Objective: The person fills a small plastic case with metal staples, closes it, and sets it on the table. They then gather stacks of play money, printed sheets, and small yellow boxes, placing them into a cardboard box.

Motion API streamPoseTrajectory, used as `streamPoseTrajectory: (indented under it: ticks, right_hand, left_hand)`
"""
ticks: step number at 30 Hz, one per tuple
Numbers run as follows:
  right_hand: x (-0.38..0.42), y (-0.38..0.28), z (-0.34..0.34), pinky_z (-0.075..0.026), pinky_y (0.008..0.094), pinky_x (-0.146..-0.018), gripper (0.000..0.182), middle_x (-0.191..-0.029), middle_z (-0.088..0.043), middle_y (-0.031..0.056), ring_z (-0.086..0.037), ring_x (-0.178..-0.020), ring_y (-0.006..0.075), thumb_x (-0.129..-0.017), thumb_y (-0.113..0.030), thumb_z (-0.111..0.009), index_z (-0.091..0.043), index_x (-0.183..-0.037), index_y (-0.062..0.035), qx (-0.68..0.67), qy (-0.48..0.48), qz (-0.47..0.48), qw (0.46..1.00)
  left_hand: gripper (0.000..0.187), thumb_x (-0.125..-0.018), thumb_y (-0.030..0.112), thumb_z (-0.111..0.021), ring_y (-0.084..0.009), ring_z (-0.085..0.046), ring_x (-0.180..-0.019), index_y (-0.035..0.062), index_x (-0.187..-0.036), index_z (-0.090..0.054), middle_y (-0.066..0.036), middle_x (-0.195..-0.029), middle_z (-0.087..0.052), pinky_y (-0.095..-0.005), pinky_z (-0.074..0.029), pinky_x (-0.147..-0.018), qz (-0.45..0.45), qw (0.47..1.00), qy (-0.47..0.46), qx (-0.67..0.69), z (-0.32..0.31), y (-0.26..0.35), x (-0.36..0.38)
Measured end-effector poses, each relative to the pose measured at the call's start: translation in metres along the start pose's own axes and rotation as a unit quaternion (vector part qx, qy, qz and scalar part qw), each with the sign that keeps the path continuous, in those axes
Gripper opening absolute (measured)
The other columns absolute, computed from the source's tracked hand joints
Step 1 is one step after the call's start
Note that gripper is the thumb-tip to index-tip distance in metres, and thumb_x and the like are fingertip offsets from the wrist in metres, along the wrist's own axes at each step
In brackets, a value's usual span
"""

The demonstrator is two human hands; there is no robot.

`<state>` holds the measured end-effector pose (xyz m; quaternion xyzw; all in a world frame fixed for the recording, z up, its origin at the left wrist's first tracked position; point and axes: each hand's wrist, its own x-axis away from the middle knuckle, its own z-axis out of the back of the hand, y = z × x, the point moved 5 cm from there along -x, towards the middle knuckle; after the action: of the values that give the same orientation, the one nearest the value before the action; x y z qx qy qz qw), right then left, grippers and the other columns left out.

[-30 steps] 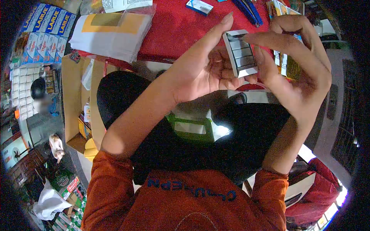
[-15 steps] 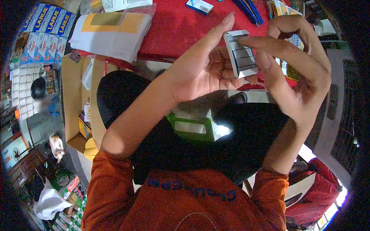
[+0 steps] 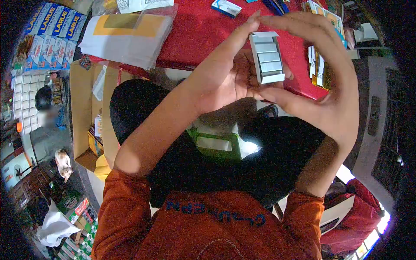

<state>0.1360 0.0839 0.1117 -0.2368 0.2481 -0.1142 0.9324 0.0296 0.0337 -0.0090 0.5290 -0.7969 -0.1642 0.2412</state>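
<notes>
My left hand (image 3: 219, 80) is palm up, its fingers behind a small open white box (image 3: 273, 79) that it supports. Inside the box lie several rows of silver staples (image 3: 269, 57), facing me. My right hand (image 3: 340, 86) arches around the box's right side with thumb and fingers wide apart and nothing between them. Its fingertips reach my left thumb tip, while its thumb comes close to my left fingers below the box.
A red table (image 3: 195, 43) bears plastic-sleeved papers (image 3: 130, 39), a small blue-and-white box (image 3: 226, 8) and a long blue tool (image 3: 276, 6). More packets (image 3: 320, 65) lie at right. An open cardboard box (image 3: 84, 112) stands at left, and a green-framed object (image 3: 216, 144) sits between the knees.
My right hand has drawn its finger and thumb off the staples and spread them around the box. The box has shifted slightly left and up in my left hand.
</notes>
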Motion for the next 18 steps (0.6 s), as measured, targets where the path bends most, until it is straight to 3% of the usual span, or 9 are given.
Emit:
streamPoseTrajectory:
  ticks: [2,3,5,10,13,18]
  right_hand:
    - [0.0,-0.001,-0.001,-0.041,0.0389,-0.105,0.067,-0.123,-0.064,0.0128,-0.057,-0.122,0.0274,-0.059,-0.017,-0.086,-0.066,-0.122,-0.0022,0.023,-0.007,-0.007,1.0]
    - [0.0,-0.001,-0.002,-0.041,0.0391,-0.105,0.068,-0.123,-0.064,0.0134,-0.058,-0.122,0.0276,-0.059,-0.018,-0.087,-0.066,-0.122,-0.0022,0.045,-0.014,-0.014,0.999]
    - [0.001,-0.003,-0.002,-0.041,0.0392,-0.104,0.066,-0.122,-0.065,0.0135,-0.059,-0.12,0.0284,-0.059,-0.017,-0.086,-0.066,-0.121,-0.0021,0.058,-0.011,-0.015,0.998]
    - [0.001,-0.011,-0.009,-0.045,0.0386,-0.101,0.06,-0.119,-0.065,0.0137,-0.062,-0.114,0.0309,-0.061,-0.012,-0.083,-0.066,-0.117,-0.0021,0.088,0.015,-0.023,0.996]
    - [0.001,-0.01,-0.013,-0.047,0.0378,-0.098,0.056,-0.117,-0.065,0.0138,-0.063,-0.112,0.0321,-0.063,-0.009,-0.081,-0.066,-0.116,-0.0025,0.09,0.005,-0.076,0.993]
    - [0.0,-0.016,-0.016,-0.048,0.0379,-0.096,0.053,-0.115,-0.068,0.0124,-0.064,-0.11,0.0312,-0.064,-0.01,-0.081,-0.067,-0.115,-0.0031,0.154,0.029,-0.019,0.987]
  left_hand:
    - [0.059,-0.1,0.066,-0.039,-0.0237,-0.069,-0.08,0.0122,-0.11,-0.061,-0.01,-0.09,-0.07,-0.0386,-0.052,-0.066,-0.036,0.995,0.089,0.014,0.001,0.002,0.0]
    - [0.059,-0.1,0.066,-0.039,-0.0237,-0.069,-0.08,0.0122,-0.11,-0.061,-0.01,-0.09,-0.07,-0.0386,-0.052,-0.066,-0.036,0.995,0.089,0.013,0.003,0.002,-0.002]
    - [0.067,-0.094,0.07,-0.048,-0.0234,-0.07,-0.092,0.008,-0.112,-0.065,-0.008,-0.094,-0.071,-0.0424,-0.055,-0.087,-0.014,0.999,0.031,0.012,0.005,-0.002,-0.007]
    - [0.066,-0.095,0.07,-0.046,-0.0218,-0.07,-0.089,0.0095,-0.112,-0.064,-0.007,-0.096,-0.07,-0.0406,-0.055,-0.086,-0.061,0.996,0.06,-0.016,0.011,-0.003,-0.009]
    - [0.066,-0.095,0.071,-0.045,-0.0203,-0.069,-0.086,0.0098,-0.111,-0.063,-0.006,-0.094,-0.069,-0.0388,-0.054,-0.083,-0.098,0.991,0.083,-0.047,0.011,-0.002,-0.01]
    - [0.067,-0.097,0.072,-0.039,-0.0173,-0.068,-0.08,0.0095,-0.109,-0.062,-0.005,-0.086,-0.068,-0.0349,-0.054,-0.08,-0.139,0.975,0.166,-0.05,0.01,0.0,-0.008]
